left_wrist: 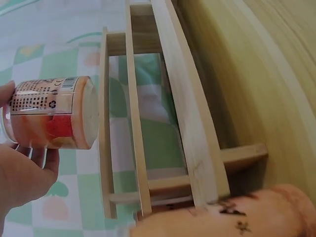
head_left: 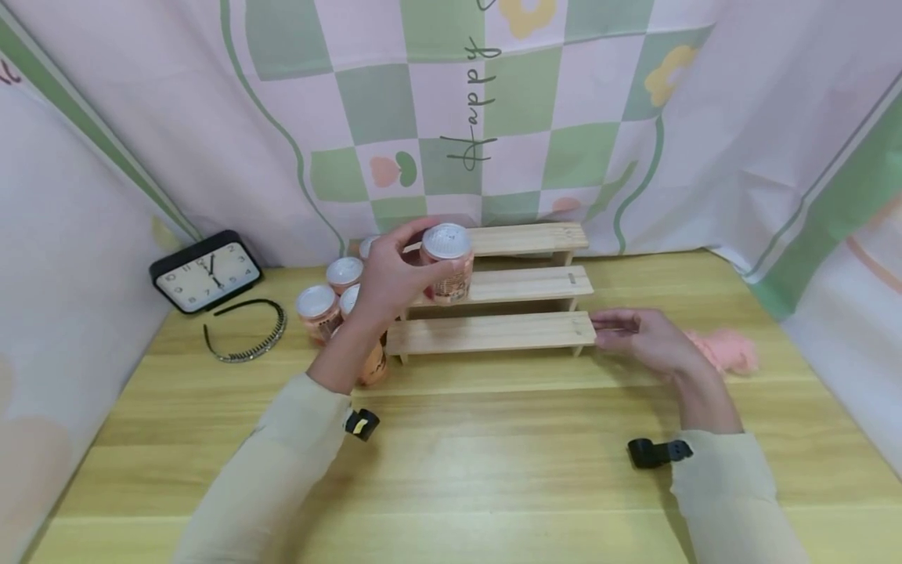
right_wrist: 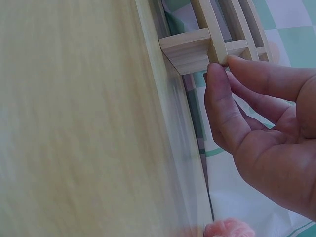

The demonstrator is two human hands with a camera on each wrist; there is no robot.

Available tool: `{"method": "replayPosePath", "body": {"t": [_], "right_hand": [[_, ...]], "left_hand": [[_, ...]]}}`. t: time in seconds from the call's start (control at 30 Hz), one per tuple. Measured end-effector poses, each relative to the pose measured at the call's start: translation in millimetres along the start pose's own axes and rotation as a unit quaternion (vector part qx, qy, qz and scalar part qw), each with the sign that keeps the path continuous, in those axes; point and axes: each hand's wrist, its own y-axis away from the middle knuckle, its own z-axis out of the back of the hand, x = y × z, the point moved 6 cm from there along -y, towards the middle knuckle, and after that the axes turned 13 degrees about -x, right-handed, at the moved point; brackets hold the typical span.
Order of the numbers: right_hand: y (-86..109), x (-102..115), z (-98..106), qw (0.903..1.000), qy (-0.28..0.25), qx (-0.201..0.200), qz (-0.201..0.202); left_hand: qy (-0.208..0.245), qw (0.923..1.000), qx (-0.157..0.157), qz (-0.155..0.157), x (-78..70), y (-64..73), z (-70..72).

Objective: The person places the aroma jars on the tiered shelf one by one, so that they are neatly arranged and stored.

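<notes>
My left hand (head_left: 396,279) grips a peach-coloured jar (head_left: 447,265) with a white lid, holding it just above the middle step of a three-step wooden rack (head_left: 521,286). In the left wrist view the jar (left_wrist: 54,112) lies sideways in my left hand (left_wrist: 24,173), close to the rack's planks (left_wrist: 163,113). My right hand (head_left: 611,323) is at the right end of the lowest step. In the right wrist view its thumb and forefinger (right_wrist: 223,74) pinch the end of that plank (right_wrist: 217,47).
Several more jars (head_left: 319,308) stand left of the rack, one under my left wrist (left_wrist: 222,217). A black clock (head_left: 206,271) and a headband (head_left: 248,335) lie at the far left. A pink fluffy thing (head_left: 727,349) lies behind my right hand. Cloth hangs behind the wooden table (head_left: 493,470).
</notes>
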Motion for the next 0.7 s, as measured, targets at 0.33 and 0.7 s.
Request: {"method": "replayPosePath", "body": {"t": [0.33, 0.7], "right_hand": [[-1.2, -1.2, 0.2, 1.0000, -0.003, 0.003, -0.009], [-1.7, -1.2, -0.1, 1.0000, 0.004, -0.002, -0.007]], "left_hand": [[0.013, 0.9999, 0.007, 0.004, -4.4, -12.4, -18.3], [0.016, 0.9996, 0.022, -0.013, -9.7, -27.5, -42.8]]}}
